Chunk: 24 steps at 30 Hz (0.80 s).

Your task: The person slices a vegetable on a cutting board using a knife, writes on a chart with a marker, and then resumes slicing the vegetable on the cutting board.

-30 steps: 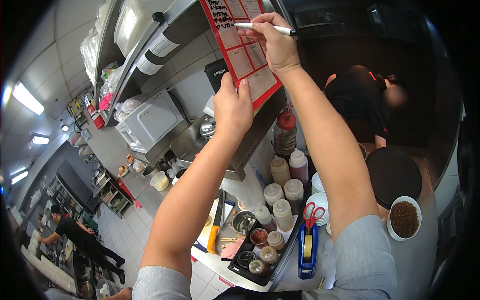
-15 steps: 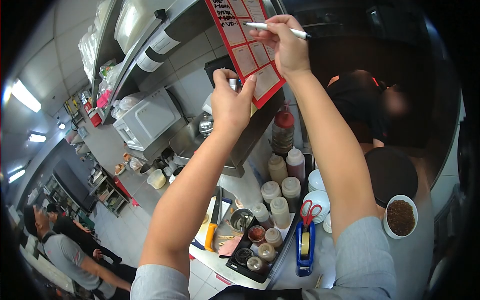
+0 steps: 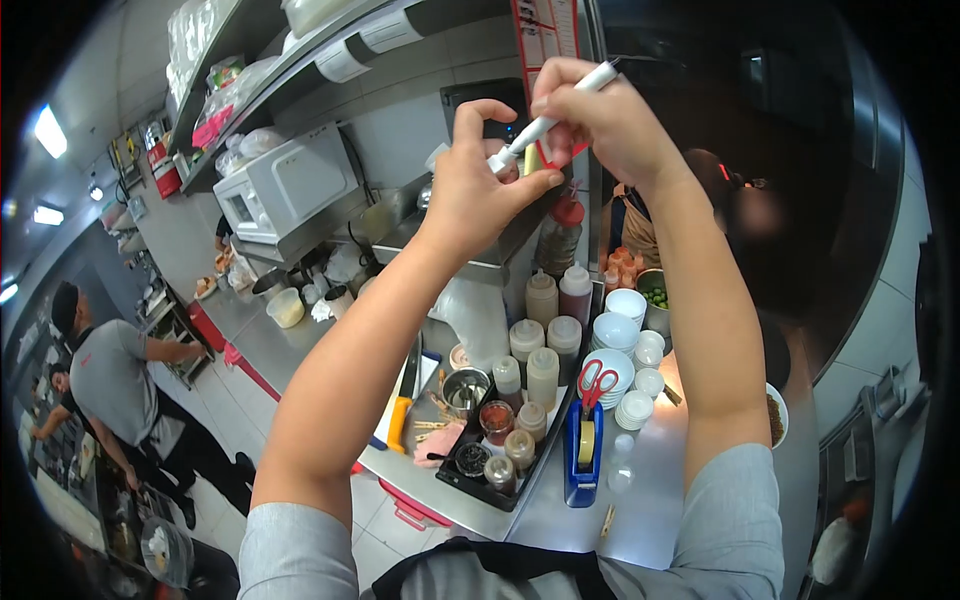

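A white marker (image 3: 583, 92) is pinched in the fingers of my right hand (image 3: 630, 125), raised at the upper middle. Its lower end meets a white marker cap (image 3: 500, 160) held in my left hand (image 3: 468, 195). My left thumb and forefinger stick out apart; the other fingers, partly hidden, curl at the cap. I cannot tell how far the cap covers the tip. Just behind my hands hangs a red-bordered sheet (image 3: 545, 38) with printed boxes, its lower part hidden by my right hand.
Below are a black tray (image 3: 512, 492) of sauce bottles and jars, a blue tape dispenser (image 3: 583, 470) with red scissors (image 3: 598, 382), stacked white bowls (image 3: 612, 332) and an orange-handled knife (image 3: 398, 425). A microwave (image 3: 290, 185) stands left. People (image 3: 120, 375) work at far left, another (image 3: 630, 225) beyond the counter.
My right hand has come away from the sheet, bringing the marker to the cap in my left hand. The view has shifted, showing more bowls and less of the sheet.
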### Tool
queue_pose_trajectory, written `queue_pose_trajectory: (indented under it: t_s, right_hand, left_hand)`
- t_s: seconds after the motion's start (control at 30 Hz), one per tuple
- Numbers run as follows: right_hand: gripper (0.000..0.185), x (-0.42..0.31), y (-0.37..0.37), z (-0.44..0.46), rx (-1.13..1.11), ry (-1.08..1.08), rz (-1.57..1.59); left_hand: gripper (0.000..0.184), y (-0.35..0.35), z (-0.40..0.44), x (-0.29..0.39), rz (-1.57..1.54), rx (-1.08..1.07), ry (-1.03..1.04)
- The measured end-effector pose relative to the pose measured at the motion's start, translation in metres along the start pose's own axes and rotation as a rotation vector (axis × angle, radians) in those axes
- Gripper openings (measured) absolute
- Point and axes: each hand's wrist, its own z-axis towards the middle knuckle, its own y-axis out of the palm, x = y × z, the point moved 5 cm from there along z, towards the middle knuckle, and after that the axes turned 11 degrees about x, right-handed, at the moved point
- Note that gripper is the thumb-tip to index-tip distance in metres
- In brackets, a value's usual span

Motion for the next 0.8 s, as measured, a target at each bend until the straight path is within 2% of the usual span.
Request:
queue_pose_trajectory:
  t_s: [0.13,0.17,0.3,0.33,0.4,0.43,0.47,0.53,0.6,0.7,0.8]
  right_hand:
    - [0.018,-0.01,0.042,-0.028,-0.065,0.076,-0.163]
    - [0.018,-0.011,0.046,-0.032,-0.023,0.043,-0.185]
    - [0.015,-0.023,0.065,-0.054,0.027,0.003,-0.175]
    - [0.016,-0.022,0.076,-0.059,-0.039,0.088,-0.256]
    - [0.022,-0.022,0.111,-0.075,-0.132,0.005,-0.261]
    - [0.022,-0.027,0.132,-0.084,-0.138,0.036,-0.241]
    - [0.021,-0.031,0.155,-0.09,-0.149,-0.107,-0.309]
    - [0.02,-0.038,0.204,-0.099,-0.184,-0.355,-0.396]
    - [0.02,-0.026,0.25,-0.106,-0.151,-0.318,-0.326]
    - [0.019,-0.008,0.314,-0.113,-0.146,-0.316,-0.232]
    - [0.017,0.01,0.363,-0.109,-0.168,-0.329,-0.239]
  left_hand:
    - [0.057,-0.031,-0.023,0.011,-0.033,-0.1,0.047]
    - [0.045,-0.04,-0.031,0.006,-0.145,-0.091,0.06]
    - [0.025,-0.088,-0.061,-0.004,-0.059,-0.241,0.035]
    - [0.025,-0.1,-0.067,-0.006,-0.083,-0.294,0.005]
    - [0.025,-0.13,-0.086,-0.006,-0.128,-0.395,-0.043]
    - [0.025,-0.148,-0.095,-0.008,-0.248,-0.347,-0.084]
    - [0.025,-0.166,-0.104,-0.011,-0.367,-0.299,-0.125]
    - [0.055,-0.203,-0.119,-0.025,-0.694,-0.172,-0.149]
    - [0.072,-0.24,-0.131,-0.033,-0.802,0.029,-0.18]
    - [0.089,-0.298,-0.155,-0.06,-0.797,0.103,-0.245]
    - [0.092,-0.353,-0.156,-0.082,-0.564,0.407,-0.153]
